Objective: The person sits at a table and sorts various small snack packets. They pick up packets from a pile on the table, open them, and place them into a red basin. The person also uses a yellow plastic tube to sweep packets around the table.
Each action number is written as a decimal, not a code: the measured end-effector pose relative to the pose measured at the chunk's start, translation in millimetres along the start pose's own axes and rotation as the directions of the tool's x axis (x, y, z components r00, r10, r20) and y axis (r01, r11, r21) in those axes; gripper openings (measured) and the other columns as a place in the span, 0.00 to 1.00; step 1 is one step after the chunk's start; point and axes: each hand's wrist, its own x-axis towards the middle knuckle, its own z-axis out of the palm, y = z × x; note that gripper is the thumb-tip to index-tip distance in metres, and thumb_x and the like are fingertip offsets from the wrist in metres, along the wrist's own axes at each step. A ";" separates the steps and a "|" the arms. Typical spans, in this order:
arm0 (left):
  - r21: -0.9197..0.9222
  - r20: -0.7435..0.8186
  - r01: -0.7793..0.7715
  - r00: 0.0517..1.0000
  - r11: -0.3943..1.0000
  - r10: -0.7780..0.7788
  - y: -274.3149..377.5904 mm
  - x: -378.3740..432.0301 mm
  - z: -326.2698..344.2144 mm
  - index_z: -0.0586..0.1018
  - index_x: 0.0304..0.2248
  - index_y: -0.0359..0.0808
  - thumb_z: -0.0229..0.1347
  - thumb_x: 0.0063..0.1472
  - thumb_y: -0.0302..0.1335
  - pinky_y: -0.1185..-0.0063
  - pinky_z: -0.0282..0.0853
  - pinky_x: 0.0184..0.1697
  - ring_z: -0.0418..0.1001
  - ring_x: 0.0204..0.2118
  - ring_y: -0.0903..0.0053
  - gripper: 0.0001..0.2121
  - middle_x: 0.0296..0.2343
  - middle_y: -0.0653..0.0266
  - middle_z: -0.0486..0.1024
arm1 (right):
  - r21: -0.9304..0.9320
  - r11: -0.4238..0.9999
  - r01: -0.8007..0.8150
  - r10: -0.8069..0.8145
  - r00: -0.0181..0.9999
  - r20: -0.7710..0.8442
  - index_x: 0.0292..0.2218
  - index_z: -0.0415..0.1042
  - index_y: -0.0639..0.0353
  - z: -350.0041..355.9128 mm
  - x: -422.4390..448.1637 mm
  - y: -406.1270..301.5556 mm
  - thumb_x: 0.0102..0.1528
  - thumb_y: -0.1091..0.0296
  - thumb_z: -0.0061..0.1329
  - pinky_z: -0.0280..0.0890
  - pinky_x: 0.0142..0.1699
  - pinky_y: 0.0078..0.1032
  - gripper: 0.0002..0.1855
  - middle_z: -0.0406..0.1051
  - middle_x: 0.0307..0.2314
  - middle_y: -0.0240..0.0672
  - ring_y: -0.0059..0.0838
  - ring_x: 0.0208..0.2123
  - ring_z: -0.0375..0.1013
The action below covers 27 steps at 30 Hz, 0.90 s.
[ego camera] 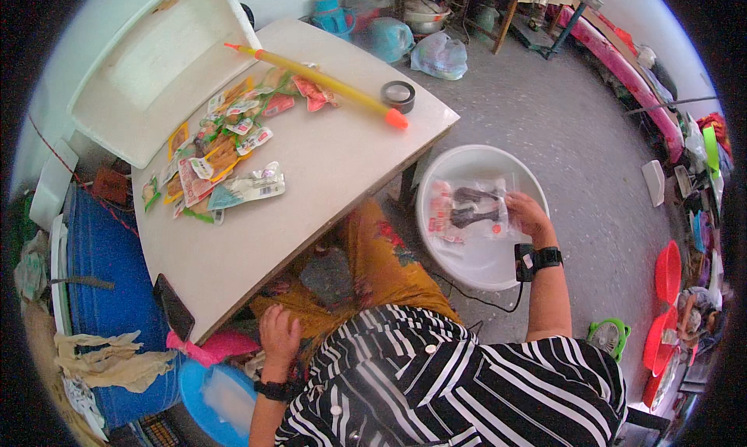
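Observation:
My right hand [528,213] is over the white round plastic basin [484,272] on the floor. Its fingers hold the right edge of a clear plastic packet [475,208] with dark pieces inside and red printing. My left hand [280,330] rests by my lap near the table's lower edge, with nothing seen in it. On the white table [327,184] lies a heap of small sealed food packets [224,143], a silver and teal packet [251,187] at its near side. A yellow tube with orange ends [332,84] and a roll of black tape [398,95] lie beyond.
A white foam box [163,67] leans at the table's far left. A phone [174,307] lies at the near corner. Below are a blue basin [204,400] and a pink plastic bag [219,348]. A green fan [608,337] and red basins [667,272] stand at right, near another person [697,315].

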 end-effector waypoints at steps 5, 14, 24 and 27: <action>0.075 0.169 0.112 0.978 0.991 -0.123 -4.7 -5.9 17.3 0.70 0.31 0.34 0.51 0.43 0.32 0.66 0.50 0.46 0.57 0.44 0.61 0.14 0.37 0.56 0.63 | -0.646 0.751 0.142 -0.234 0.970 -0.059 0.25 0.67 0.62 -63.0 39.7 120.3 0.44 0.66 0.44 0.61 0.25 0.26 0.08 0.66 0.19 0.37 0.33 0.20 0.66; 0.062 0.150 0.153 0.976 0.986 -0.160 -10.1 -10.0 32.0 0.72 0.30 0.35 0.51 0.43 0.32 0.66 0.49 0.46 0.56 0.45 0.62 0.13 0.38 0.55 0.64 | -0.981 0.194 0.030 -0.295 0.955 -0.029 0.27 0.65 0.65 -97.8 110.5 242.3 0.44 0.66 0.39 0.62 0.34 0.34 0.11 0.67 0.23 0.50 0.46 0.29 0.67; 0.109 0.186 0.165 0.966 0.980 -0.183 -4.8 -3.1 27.4 0.72 0.30 0.35 0.51 0.43 0.31 0.65 0.49 0.46 0.57 0.44 0.62 0.13 0.38 0.57 0.64 | -0.884 0.430 -0.183 -0.380 0.851 -0.362 0.30 0.63 0.64 -26.8 110.0 110.1 0.45 0.69 0.35 0.60 0.34 0.38 0.11 0.66 0.26 0.52 0.49 0.30 0.66; 0.117 0.175 0.173 0.966 0.978 -0.192 -5.9 -5.7 27.3 0.72 0.29 0.35 0.51 0.43 0.32 0.66 0.49 0.46 0.57 0.44 0.62 0.12 0.38 0.57 0.64 | -0.926 0.377 -0.010 -0.391 0.905 -0.169 0.29 0.64 0.64 14.2 120.8 123.0 0.46 0.67 0.35 0.60 0.34 0.38 0.11 0.66 0.26 0.51 0.48 0.30 0.66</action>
